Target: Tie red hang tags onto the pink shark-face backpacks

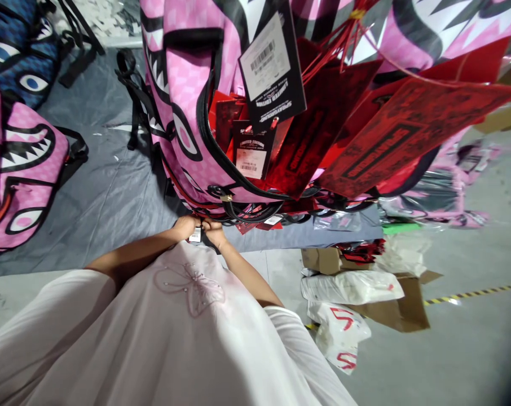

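Low at the front edge of the pink shark-mouth backpacks, my left hand (186, 227) and my right hand (214, 233) work close together with bent, closed fingers. Between them hangs a small black hang tag (195, 235) with a white label. What exactly the fingertips pinch is too small to make out. Just above the hands stands a pink backpack (192, 107) with a black carry handle (255, 213). Its unzipped top is stuffed with red tags, and black hang tags (269, 62) with barcodes lie over the opening.
Larger red tags (378, 135) on red cords cover the bags at right. More pink backpacks (27, 163) and blue ones (22, 51) rest on the grey table cover (111, 208) at left. White plastic bags (352, 286) and an open cardboard box (408, 304) are on the floor at right.
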A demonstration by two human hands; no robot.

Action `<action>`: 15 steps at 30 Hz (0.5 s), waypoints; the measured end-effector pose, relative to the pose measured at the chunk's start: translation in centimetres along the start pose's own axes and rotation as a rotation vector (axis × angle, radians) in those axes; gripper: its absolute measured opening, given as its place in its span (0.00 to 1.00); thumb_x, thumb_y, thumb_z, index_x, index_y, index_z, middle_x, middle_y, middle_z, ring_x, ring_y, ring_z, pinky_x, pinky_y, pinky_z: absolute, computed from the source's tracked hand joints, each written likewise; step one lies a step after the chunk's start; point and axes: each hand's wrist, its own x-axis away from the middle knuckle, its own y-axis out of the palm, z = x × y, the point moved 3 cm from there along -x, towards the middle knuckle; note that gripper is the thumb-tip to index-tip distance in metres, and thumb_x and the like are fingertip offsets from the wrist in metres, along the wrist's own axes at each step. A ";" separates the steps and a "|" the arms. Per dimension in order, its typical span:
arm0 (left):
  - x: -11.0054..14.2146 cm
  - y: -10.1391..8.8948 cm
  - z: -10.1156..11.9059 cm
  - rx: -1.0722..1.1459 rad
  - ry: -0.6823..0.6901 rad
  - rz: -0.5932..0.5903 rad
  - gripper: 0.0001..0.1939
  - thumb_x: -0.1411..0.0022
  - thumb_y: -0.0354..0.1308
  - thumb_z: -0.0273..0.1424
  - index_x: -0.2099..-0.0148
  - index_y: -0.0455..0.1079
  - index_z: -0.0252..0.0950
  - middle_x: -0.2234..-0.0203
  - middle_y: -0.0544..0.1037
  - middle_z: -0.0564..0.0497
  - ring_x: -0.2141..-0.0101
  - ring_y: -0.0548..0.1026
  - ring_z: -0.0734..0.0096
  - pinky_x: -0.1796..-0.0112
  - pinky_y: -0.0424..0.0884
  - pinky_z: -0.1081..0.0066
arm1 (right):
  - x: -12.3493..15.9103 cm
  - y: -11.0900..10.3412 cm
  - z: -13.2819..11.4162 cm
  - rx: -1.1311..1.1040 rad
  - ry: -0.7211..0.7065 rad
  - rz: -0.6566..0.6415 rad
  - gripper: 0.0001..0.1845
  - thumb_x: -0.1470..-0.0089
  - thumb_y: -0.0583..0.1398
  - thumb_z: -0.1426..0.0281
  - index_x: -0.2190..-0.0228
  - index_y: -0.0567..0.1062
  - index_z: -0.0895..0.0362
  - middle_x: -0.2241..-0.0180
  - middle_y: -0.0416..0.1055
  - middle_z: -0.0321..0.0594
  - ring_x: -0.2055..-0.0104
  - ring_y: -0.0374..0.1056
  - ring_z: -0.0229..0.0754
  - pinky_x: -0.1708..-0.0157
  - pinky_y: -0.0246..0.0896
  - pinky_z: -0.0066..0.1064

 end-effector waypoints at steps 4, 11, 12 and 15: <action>-0.2 0.2 0.3 -0.010 -0.057 0.018 0.13 0.36 0.52 0.29 0.56 0.77 0.37 0.57 0.81 0.46 0.58 0.77 0.64 0.59 0.68 0.73 | 0.3 -0.4 -0.2 -0.019 -0.008 -0.019 0.06 0.54 0.49 0.70 0.81 0.60 0.54 0.79 0.61 0.33 0.72 0.55 0.36 0.70 0.52 0.26; 0.2 -0.1 1.1 -0.025 -0.045 0.043 0.13 0.35 0.51 0.31 0.55 0.77 0.39 0.55 0.80 0.46 0.56 0.76 0.64 0.57 0.67 0.72 | 0.2 -1.0 -0.2 -0.072 -0.029 -0.053 0.06 0.58 0.49 0.73 0.82 0.56 0.53 0.79 0.60 0.32 0.73 0.53 0.35 0.71 0.52 0.25; 0.3 -0.1 1.1 -0.022 -0.034 0.042 0.13 0.35 0.51 0.31 0.55 0.77 0.40 0.55 0.80 0.47 0.56 0.76 0.64 0.57 0.67 0.73 | 0.1 -1.0 -0.2 -0.083 -0.029 -0.060 0.06 0.57 0.49 0.73 0.82 0.57 0.53 0.79 0.61 0.33 0.73 0.54 0.35 0.72 0.52 0.25; 0.3 0.0 1.0 -0.017 -0.012 0.035 0.13 0.36 0.52 0.31 0.56 0.77 0.42 0.55 0.80 0.49 0.56 0.76 0.66 0.58 0.67 0.74 | 0.1 -1.1 -0.1 -0.108 -0.029 -0.070 0.06 0.56 0.48 0.72 0.81 0.59 0.54 0.78 0.61 0.33 0.72 0.56 0.36 0.70 0.53 0.25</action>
